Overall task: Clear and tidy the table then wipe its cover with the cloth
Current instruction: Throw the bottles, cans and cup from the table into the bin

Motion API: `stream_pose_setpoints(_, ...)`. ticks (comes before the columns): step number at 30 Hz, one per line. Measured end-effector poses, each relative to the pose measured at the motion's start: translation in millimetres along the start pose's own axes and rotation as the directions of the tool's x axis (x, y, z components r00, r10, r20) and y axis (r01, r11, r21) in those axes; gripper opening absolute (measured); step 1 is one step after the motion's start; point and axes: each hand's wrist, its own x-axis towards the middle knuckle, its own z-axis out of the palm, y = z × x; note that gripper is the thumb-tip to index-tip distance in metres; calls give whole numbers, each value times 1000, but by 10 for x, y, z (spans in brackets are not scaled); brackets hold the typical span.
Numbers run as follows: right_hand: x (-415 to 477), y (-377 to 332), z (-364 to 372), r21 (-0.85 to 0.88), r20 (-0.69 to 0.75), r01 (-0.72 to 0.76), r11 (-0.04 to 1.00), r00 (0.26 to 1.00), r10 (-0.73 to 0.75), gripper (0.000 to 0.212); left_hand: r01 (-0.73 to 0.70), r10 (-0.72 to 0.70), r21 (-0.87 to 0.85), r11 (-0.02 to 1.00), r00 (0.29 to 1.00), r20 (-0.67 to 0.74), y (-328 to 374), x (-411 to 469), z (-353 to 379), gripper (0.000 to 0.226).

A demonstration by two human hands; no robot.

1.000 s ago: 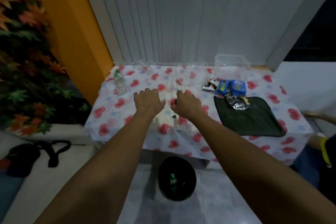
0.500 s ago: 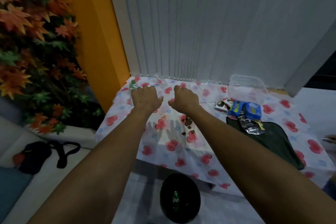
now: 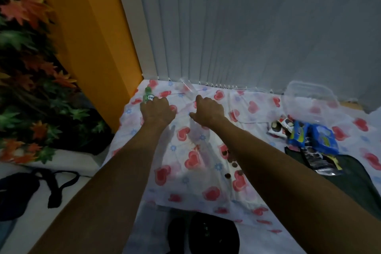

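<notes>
- While the left hand point(image 3: 157, 110) is down at the green-capped bottle point(image 3: 148, 94) in the far left corner of the heart-print cover point(image 3: 191, 161), its knuckles hide the fingers. I cannot tell whether it grips the bottle or only touches it. A half-made grip could knock the bottle over the edge just beside it.
- The right hand point(image 3: 208, 110) holds nothing. Its thumb and fingers are loosely spread, just short of the clear cup point(image 3: 186, 88), which lies on its side near the blinds. A nudge might roll the cup away.
- The hands are apart, and the right forearm crosses just beside the small brown bits point(image 3: 227, 175). A dragged arm could sweep them to the floor.
- The dark cloth point(image 3: 350, 179) lies at the right under the snack wrappers point(image 3: 313, 136). Pulling it out first would likely spill them.
</notes>
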Motion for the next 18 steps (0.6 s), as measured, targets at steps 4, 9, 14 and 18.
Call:
stream_pose_setpoints(4, 679, -118, 249, -8, 68, -29, 1000, 997, 29, 58, -15, 16, -29, 999, 999, 45, -319, 729, 251, 59)
stream_pose_setpoints(9, 1449, -158, 487, 27, 138, -91, 995, 987, 87, 62, 44, -44, 3, 999, 993, 114, -595, 1444, 414, 65)
stream_pose_setpoints(14, 2018, -103, 675, 38, 169, -146, 989, 976, 138, 68, 72, -64, -51, 996, 986, 155, -703, 1834, 759, 91)
stream_pose_setpoints(18, 2306, -39, 799, 12, 192, -175, 984, 967, 170, 79, 133, -110, -84, 988, 965, 236, -740, 2053, 939, 97)
